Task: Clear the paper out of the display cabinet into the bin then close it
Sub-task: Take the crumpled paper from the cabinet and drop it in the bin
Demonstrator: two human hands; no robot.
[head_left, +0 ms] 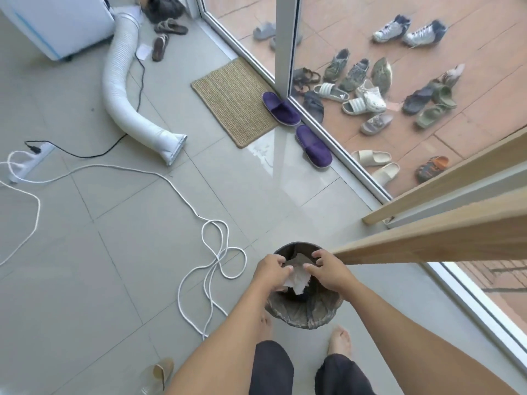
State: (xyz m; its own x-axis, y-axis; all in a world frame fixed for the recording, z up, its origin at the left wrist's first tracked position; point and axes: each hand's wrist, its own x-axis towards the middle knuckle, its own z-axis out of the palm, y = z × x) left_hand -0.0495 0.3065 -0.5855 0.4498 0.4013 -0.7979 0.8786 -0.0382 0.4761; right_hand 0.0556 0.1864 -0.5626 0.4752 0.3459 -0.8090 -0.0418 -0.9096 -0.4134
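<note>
A round bin [302,315] lined with a dark bag stands on the floor between my bare feet and a wooden frame. Both my hands hover over its mouth. My left hand [271,273] and my right hand [328,270] pinch a crumpled wad of white and grey paper [298,277] between them, just above the bin's opening. The wooden frame [427,240], likely the edge of the display cabinet or its door, juts in from the right beside the bin. The cabinet's inside is out of view.
A white cable [211,266] loops on the tiles left of the bin. Farther off lie a white duct hose [119,89], a power strip [28,163], a doormat [233,101] and purple slippers [312,145]. A glass wall [356,172] runs along the right, with several shoes outside.
</note>
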